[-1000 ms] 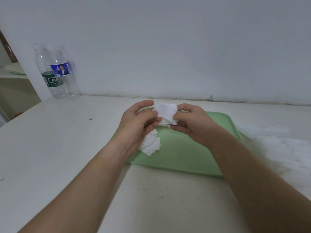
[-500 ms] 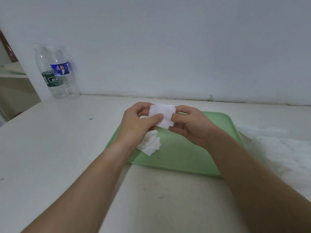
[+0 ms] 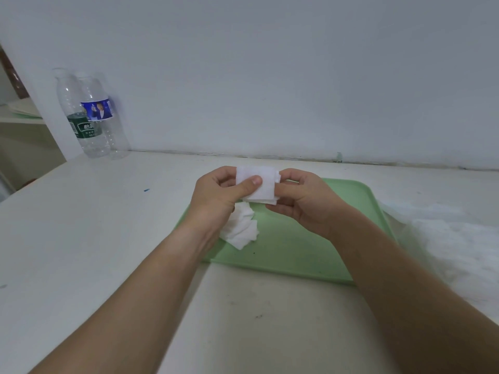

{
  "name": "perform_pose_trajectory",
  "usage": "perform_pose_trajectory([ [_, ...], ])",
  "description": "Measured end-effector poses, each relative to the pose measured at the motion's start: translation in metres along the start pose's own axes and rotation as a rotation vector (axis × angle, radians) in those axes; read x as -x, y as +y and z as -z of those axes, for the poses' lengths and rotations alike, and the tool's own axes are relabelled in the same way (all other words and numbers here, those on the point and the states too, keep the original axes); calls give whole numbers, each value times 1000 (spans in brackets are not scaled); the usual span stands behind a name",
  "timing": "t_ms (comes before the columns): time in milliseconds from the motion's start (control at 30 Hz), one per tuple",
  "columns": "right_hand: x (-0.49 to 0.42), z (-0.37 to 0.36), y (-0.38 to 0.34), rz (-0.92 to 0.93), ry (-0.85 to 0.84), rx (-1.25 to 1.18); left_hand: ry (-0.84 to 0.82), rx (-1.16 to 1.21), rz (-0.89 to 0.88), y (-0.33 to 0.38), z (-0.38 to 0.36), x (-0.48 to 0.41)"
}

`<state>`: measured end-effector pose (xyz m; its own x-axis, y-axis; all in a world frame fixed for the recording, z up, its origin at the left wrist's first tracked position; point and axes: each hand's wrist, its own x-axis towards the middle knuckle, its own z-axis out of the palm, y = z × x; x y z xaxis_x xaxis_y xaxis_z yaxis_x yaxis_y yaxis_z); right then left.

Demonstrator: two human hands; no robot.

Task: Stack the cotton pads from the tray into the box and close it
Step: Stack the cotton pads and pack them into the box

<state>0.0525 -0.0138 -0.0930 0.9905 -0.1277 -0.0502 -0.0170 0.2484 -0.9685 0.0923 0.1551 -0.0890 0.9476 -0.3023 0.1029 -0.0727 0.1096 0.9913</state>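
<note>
On the counter (image 3: 81, 225) at mid-frame sits the green tray (image 3: 297, 247), a loose heap of cotton pads (image 3: 240, 228) lying on its left part beside my left wrist. Just beyond, my left grip (image 3: 216, 195) and right grip (image 3: 305, 203) pinch a squared stack of pads (image 3: 259, 188) from either side above the tray. Two clear bottles (image 3: 91, 114) stand upper left by the wall.
</note>
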Motion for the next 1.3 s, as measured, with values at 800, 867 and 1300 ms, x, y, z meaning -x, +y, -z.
perform_pose_trajectory([
  [800, 8, 2, -22, 162, -173, 307, -192, -160, -80, 9, 23, -8],
  [867, 9, -1, -25, 208, -147, 395, -241, -187, -87, 12, 23, -7],
  [1300, 0, -35, 26, 393, -24, 1199, 258, 83, 39, 5, 40, -20],
])
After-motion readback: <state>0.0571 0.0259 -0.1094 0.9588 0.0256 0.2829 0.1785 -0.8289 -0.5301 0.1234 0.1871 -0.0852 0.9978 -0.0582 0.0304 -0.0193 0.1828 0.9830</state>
